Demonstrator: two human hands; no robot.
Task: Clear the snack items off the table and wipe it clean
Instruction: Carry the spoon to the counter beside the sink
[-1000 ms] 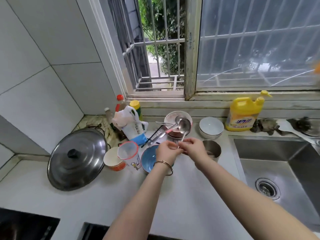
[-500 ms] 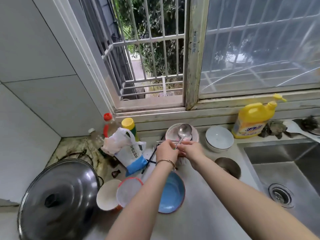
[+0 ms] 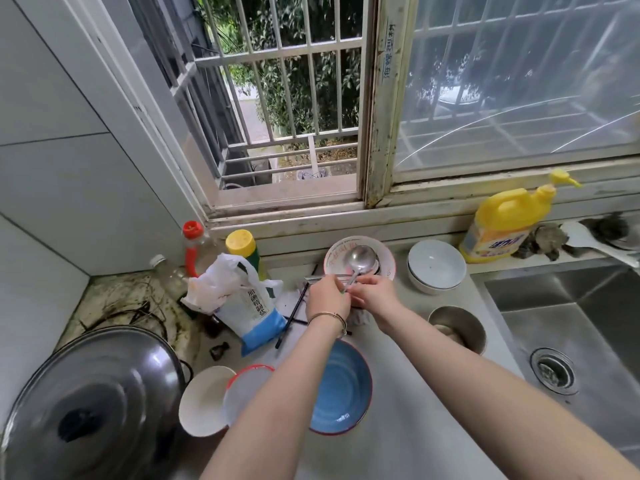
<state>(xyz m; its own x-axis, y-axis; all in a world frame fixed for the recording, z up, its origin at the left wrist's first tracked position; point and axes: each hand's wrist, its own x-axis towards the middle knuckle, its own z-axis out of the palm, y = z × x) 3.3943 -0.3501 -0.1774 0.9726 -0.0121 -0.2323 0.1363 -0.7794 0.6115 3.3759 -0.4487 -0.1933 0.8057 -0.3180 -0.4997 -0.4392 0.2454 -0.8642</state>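
A metal spoon (image 3: 360, 259) lies with its bowl over the red-patterned bowl (image 3: 386, 252) by the window sill. My left hand (image 3: 325, 297) and my right hand (image 3: 374, 294) meet at the spoon's handle, and the fingers of both pinch it. More metal utensils lie across that bowl's near rim, partly hidden by my hands. A blue bowl (image 3: 341, 386) sits on the counter (image 3: 408, 410) under my left forearm. Something white below my right hand is mostly hidden.
A salt bag (image 3: 251, 308), bottles and black chopsticks (image 3: 294, 315) stand left of my hands. A pot lid (image 3: 90, 403) and two cups (image 3: 204, 400) are at the near left. Stacked white bowls (image 3: 436, 268), a steel cup (image 3: 457, 327), yellow detergent (image 3: 502, 226) and the sink (image 3: 588, 323) are on the right.
Both hands have carried the spoon away from me, from above the blue bowl to the red-patterned bowl by the sill. The view has moved closer to the window.
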